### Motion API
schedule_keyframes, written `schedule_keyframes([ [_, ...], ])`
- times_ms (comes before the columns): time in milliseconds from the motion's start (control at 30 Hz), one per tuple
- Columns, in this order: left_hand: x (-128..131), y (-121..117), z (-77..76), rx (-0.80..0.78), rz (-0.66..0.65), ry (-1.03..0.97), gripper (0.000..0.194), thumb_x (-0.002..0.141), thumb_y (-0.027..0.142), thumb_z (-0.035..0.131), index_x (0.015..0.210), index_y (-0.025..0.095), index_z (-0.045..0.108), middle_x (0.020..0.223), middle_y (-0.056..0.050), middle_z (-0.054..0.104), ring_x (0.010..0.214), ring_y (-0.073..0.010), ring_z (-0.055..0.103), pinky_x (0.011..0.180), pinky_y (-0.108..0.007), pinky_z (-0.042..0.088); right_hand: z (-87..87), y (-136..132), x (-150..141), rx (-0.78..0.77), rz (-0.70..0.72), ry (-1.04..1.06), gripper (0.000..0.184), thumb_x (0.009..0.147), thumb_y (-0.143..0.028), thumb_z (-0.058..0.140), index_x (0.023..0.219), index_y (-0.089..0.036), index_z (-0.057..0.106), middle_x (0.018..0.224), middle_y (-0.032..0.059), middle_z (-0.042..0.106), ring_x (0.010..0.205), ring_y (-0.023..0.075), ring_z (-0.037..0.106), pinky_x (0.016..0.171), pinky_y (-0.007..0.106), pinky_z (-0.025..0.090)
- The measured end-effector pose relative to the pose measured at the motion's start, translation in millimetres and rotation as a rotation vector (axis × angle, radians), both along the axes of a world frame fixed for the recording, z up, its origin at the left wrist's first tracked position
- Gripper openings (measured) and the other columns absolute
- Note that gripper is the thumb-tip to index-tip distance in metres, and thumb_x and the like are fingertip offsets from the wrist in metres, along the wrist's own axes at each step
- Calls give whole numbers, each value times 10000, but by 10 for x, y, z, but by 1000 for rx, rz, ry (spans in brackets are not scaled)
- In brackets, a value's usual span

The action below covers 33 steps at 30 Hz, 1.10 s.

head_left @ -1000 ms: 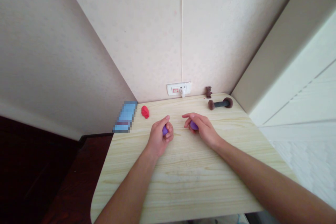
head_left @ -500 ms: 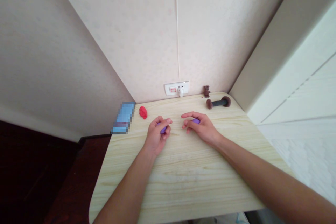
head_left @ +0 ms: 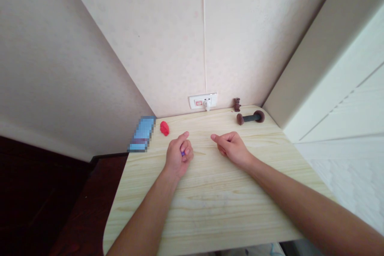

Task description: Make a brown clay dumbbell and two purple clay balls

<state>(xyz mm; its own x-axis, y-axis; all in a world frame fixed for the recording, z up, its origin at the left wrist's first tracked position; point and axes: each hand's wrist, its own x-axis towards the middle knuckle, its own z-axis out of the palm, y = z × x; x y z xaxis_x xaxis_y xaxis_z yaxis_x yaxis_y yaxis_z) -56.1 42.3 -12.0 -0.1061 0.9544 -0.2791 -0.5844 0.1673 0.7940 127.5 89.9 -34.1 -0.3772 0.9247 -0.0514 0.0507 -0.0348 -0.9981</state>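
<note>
My left hand (head_left: 179,154) is closed in a fist over the table, thumb stretched along the top. A bit of purple modelling clay (head_left: 183,153) peeks out between its curled fingers. To its right, a short gap away, my right hand (head_left: 232,148) is also curled into a fist with the thumb pointing left. Its fingers now hide the purple clay that showed in it half a second ago. A crumpled red lump (head_left: 164,128), clay-like, lies beyond my left hand.
The pale wood-grain table (head_left: 210,208) meets the wall. A dark dumbbell-shaped thing with brown ends (head_left: 250,117) and a small brown figure (head_left: 237,104) are at the back right. A plug sits in the wall socket (head_left: 203,101). A blurred blue rectangle (head_left: 142,134) is at left.
Both hands have closed from a loose hold into fists around the purple clay. Only a sliver shows in the left; in the right it has gone out of sight.
</note>
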Motion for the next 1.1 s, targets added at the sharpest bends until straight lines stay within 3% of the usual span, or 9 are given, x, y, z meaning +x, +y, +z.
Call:
schedule_keyframes([
  [133, 42, -13, -31, -17, 13, 45, 547, 724, 328, 799, 435, 194, 355, 362, 65, 368, 274, -25, 247, 327, -193, 108, 24, -25, -20, 23, 2, -56, 637, 848, -562, 646, 386, -207, 389, 357, -64, 308, 382, 55, 207, 439, 293, 141],
  [400, 54, -4, -35, 7, -34, 48, 558, 742, 424, 801, 440, 179, 400, 370, 59, 380, 284, -21, 254, 318, -184, 143, -1, -28, -32, 61, -13, -72, 631, 869, -539, 627, 403, -207, 363, 387, -70, 275, 412, 57, 194, 446, 284, 137],
  [467, 55, 1, -34, 18, -42, 50, 422, 756, 446, 794, 559, 149, 568, 401, 69, 408, 299, -22, 265, 314, -167, 165, -2, -24, -35, 62, -14, -52, 613, 887, -542, 604, 418, -197, 411, 397, -60, 319, 412, 63, 240, 441, 272, 173],
  [533, 59, 0, -32, 26, -52, 58, 295, 754, 412, 809, 841, 148, 709, 472, 74, 479, 333, -30, 317, 314, -147, 220, -4, -18, -42, 54, -9, -22, 544, 917, -541, 552, 510, -182, 531, 441, -41, 421, 413, 76, 317, 433, 260, 224],
  [633, 66, -9, -35, 17, -69, 81, 415, 719, 350, 849, 1057, 151, 714, 596, 45, 590, 406, -54, 433, 313, -145, 314, -23, -3, -50, 49, -3, 15, 403, 944, -509, 496, 791, -172, 654, 604, -12, 582, 442, 94, 414, 426, 246, 292],
  [733, 69, -20, -43, -8, -77, 102, 381, 693, 342, 871, 967, 124, 719, 583, 37, 595, 388, -54, 427, 280, -147, 299, -57, 14, -47, 94, 5, 9, 322, 930, -476, 544, 906, -176, 659, 698, -6, 618, 511, 101, 462, 476, 240, 357],
  [833, 62, -23, -42, -27, -80, 92, 334, 702, 404, 861, 781, 134, 681, 470, 75, 490, 315, -31, 321, 257, -143, 207, -80, 14, -38, 168, 10, -39, 273, 891, -447, 639, 896, -178, 682, 685, -15, 603, 582, 114, 496, 565, 248, 408],
  [967, 45, -19, -15, -34, -89, 31, 557, 733, 518, 795, 497, 186, 415, 381, 81, 370, 269, -21, 267, 279, -161, 139, -67, -12, -25, 266, -17, -123, 250, 868, -434, 690, 853, -185, 701, 723, 1, 636, 649, 136, 532, 646, 271, 428],
  [1100, 42, -22, -1, -30, -90, 0, 605, 736, 452, 801, 478, 205, 313, 372, 82, 345, 265, -21, 254, 299, -179, 120, -38, -16, -6, 351, -71, -194, 268, 890, -428, 666, 782, -184, 692, 746, 23, 644, 704, 157, 551, 693, 284, 425],
])
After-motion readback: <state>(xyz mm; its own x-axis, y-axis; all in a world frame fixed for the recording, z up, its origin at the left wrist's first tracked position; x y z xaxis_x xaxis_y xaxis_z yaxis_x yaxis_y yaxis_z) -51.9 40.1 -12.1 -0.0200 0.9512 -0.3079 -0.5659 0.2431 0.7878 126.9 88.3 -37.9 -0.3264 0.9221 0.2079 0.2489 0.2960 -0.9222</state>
